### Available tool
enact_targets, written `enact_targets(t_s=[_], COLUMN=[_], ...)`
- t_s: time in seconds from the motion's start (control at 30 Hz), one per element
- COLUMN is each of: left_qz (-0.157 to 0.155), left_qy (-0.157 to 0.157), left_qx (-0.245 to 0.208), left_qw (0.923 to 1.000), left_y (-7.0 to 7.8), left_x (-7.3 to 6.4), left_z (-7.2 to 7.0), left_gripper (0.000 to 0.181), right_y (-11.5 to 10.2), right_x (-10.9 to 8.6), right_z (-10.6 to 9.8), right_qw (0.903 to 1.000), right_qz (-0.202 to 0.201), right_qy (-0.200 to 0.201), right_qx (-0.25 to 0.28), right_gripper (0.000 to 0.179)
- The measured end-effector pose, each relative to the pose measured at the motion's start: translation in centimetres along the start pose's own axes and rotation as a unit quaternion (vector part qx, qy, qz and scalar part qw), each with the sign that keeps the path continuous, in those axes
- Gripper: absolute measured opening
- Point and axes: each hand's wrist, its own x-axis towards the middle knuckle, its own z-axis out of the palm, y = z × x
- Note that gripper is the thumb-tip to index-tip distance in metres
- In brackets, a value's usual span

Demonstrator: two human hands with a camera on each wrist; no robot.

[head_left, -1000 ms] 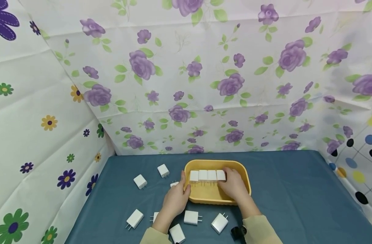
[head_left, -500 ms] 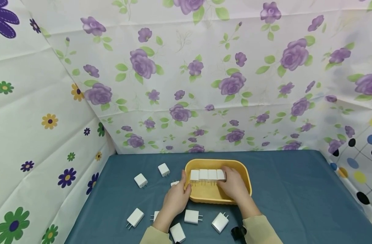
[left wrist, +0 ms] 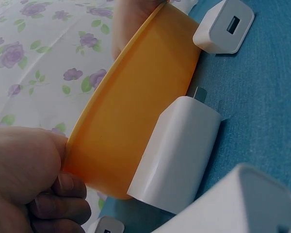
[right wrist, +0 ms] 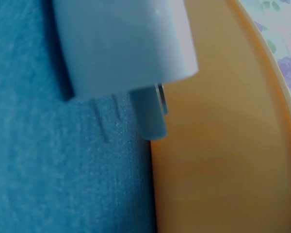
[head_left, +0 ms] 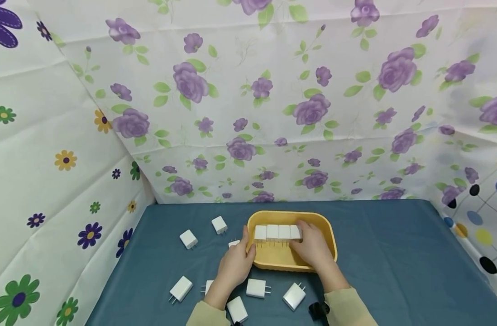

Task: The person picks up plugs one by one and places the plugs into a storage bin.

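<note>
A yellow plastic tray [head_left: 273, 261] holds a row of several white USB charger plugs [head_left: 272, 232], side by side along its back wall with prongs toward me. My left hand [head_left: 234, 266] grips the tray's left rim. In the left wrist view, the thumb and curled fingers of that hand [left wrist: 26, 179] pinch the rim. My right hand [head_left: 312, 248] reaches inside and holds the charger plug [head_left: 295, 232] at the row's right end between thumb and fingers. The right wrist view shows the tray's outer wall [right wrist: 223, 145] and a loose charger plug [right wrist: 126, 43], with the right hand out of sight.
Loose charger plugs lie left of the tray, such as one [head_left: 188, 239] and another [head_left: 219, 225]. In front lie more, including one [head_left: 256, 288] and one [head_left: 294, 296]. A small black object [head_left: 318, 311] is by the right sleeve. A blue cloth [head_left: 387, 253] covers the table.
</note>
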Motion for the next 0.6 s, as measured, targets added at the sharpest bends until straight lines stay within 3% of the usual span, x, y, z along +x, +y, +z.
enact_targets(t_s=[0.6], left_qz=[-0.020], left_qy=[-0.015], left_qx=[-0.005], left_qw=[0.9997], left_y=[0.16], left_x=[0.13], left_z=[-0.08], left_gripper=[0.067], right_y=[0.42], right_x=[-0.36], right_z=[-0.35], right_qw=[0.9999], right_qz=[-0.009], right_qy=[-0.001], right_qx=[0.010], right_gripper=[0.064])
